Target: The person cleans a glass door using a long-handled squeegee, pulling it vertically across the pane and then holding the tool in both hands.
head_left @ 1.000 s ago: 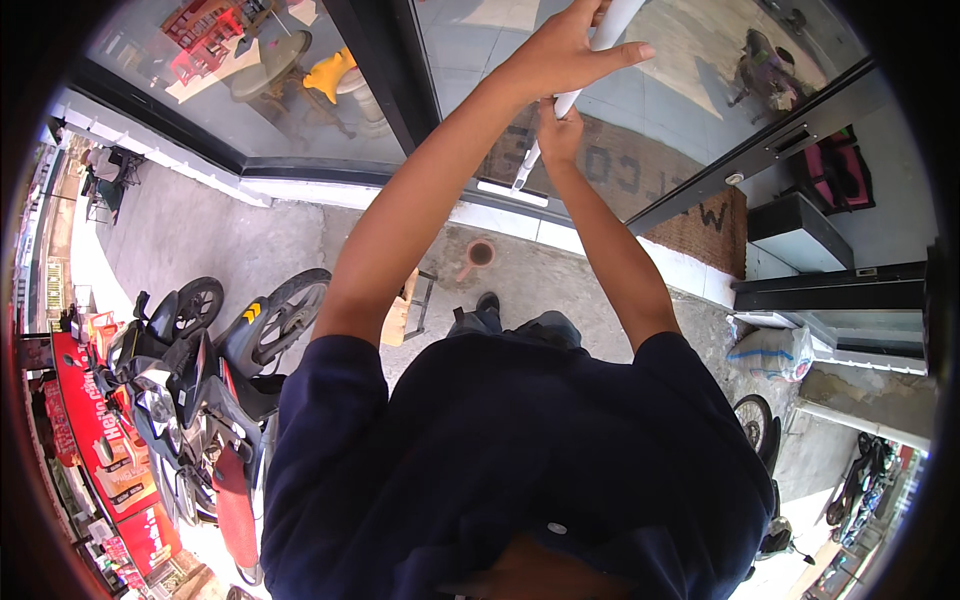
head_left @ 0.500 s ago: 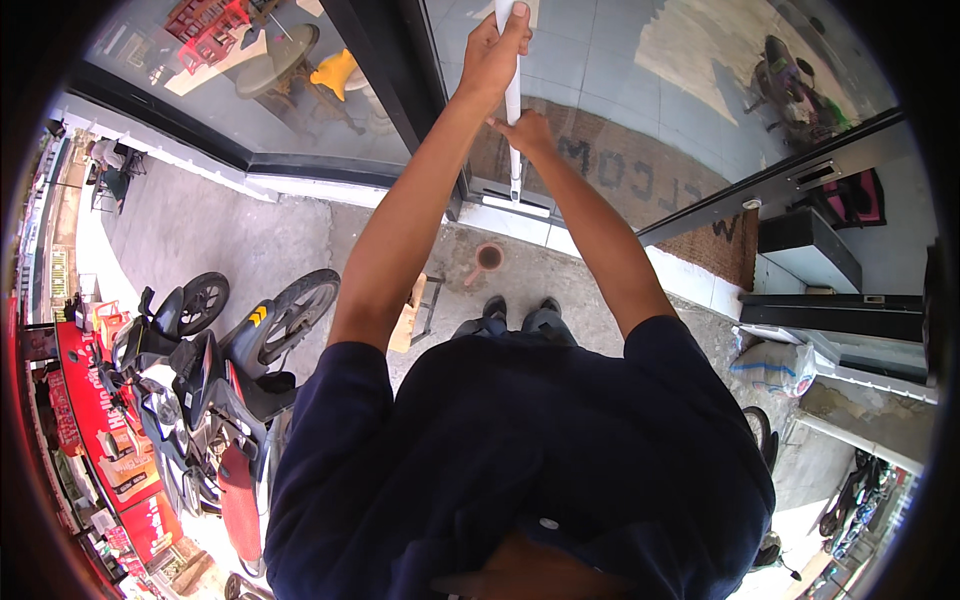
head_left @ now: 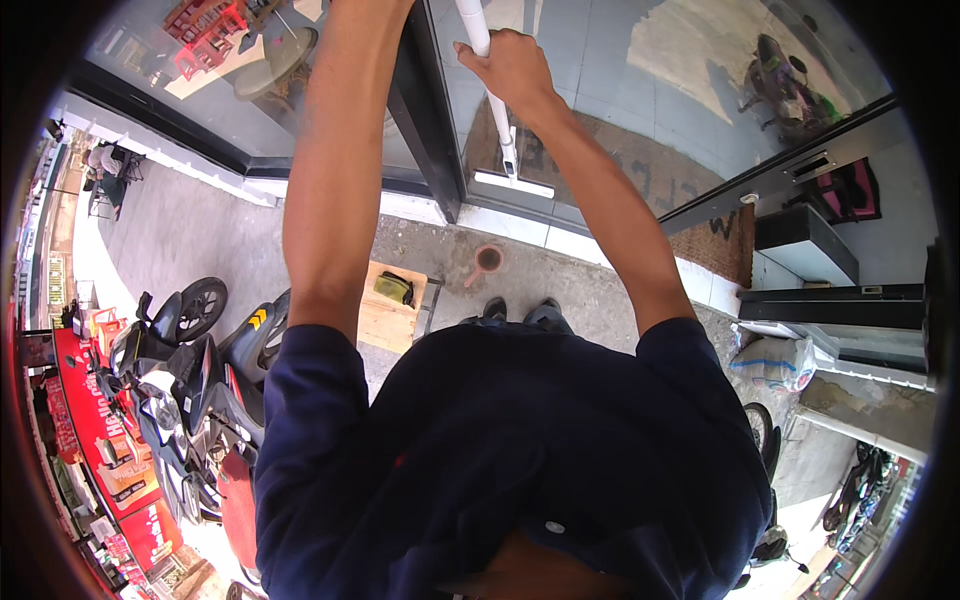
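Note:
A long-handled window squeegee (head_left: 498, 117) with a white pole slants down the glass door (head_left: 590, 90) ahead of me. Its white blade (head_left: 514, 186) is low on the pane, near the bottom frame. My right hand (head_left: 516, 72) is closed around the pole, high up, thumb across it. The pole runs out past the upper edge of the picture. My left forearm (head_left: 338, 170) reaches up past the dark door post, and the hand itself lies beyond the upper edge, so its grip is hidden.
A wooden stool (head_left: 390, 322) with a green pouch (head_left: 394, 288) stands beside my left arm. A brown dipper (head_left: 487, 260) lies on the concrete by my feet. Parked motorbikes (head_left: 200, 370) stand at the left. A white sack (head_left: 775, 363) sits at the right, below a doormat (head_left: 720, 245).
The squeegee blade is slightly higher on the glass, and the pole leans more to the left. My left hand has moved up and left out of view. The right hand has risen along with the pole.

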Demonstrator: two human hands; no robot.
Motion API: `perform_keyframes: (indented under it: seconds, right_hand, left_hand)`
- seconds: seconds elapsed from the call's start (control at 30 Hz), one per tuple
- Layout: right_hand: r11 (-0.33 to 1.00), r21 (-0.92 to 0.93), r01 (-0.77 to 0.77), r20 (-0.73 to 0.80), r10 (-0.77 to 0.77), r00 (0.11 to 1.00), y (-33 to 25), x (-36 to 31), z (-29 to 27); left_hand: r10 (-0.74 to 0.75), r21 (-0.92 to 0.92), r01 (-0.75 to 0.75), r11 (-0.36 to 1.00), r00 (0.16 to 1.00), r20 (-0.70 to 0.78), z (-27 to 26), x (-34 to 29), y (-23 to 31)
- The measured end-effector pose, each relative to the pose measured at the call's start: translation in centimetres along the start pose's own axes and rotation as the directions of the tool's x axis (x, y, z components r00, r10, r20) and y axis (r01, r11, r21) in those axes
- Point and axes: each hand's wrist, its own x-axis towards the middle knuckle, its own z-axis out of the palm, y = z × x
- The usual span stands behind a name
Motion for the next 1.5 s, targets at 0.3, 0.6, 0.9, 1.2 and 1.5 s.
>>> perform_keyframes:
  seconds: [0.3, 0.6, 0.9, 1.2, 1.5]
  right_hand:
    - [0.977, 0.046, 0.206, -0.179, -0.195, 0.964, -2.5, -7.3, 3.9]
    - [0.996, 0.072, -0.049, 0.022, 0.047, 0.999, 2.4, -17.3, 12.9]
    - [0.996, 0.085, 0.013, -0.006, -0.013, 1.0, -5.2, -21.8, 4.9]
    - [0.967, 0.151, 0.207, -0.111, -0.191, 0.975, -14.6, -24.0, -4.2]
    - [0.984, 0.167, -0.065, 0.055, 0.057, 0.997, -3.9, -26.2, 11.1]
  left_hand:
    - [0.202, -0.179, -0.22, 0.959, 0.973, -0.111, -3.5, -9.3, 1.1]
    - [0.041, 0.044, -0.02, 0.999, 0.842, -0.538, -2.5, -24.2, -3.2]
    - [0.233, 0.114, -0.205, 0.972, 0.895, -0.381, 2.8, -27.4, 7.3]
    - [0.239, -0.082, -0.23, 0.97, 0.963, 0.127, 4.8, -27.2, 21.2]
    - [0.106, 0.011, -0.115, 0.993, 0.872, -0.478, 0.4, -34.7, 5.4]
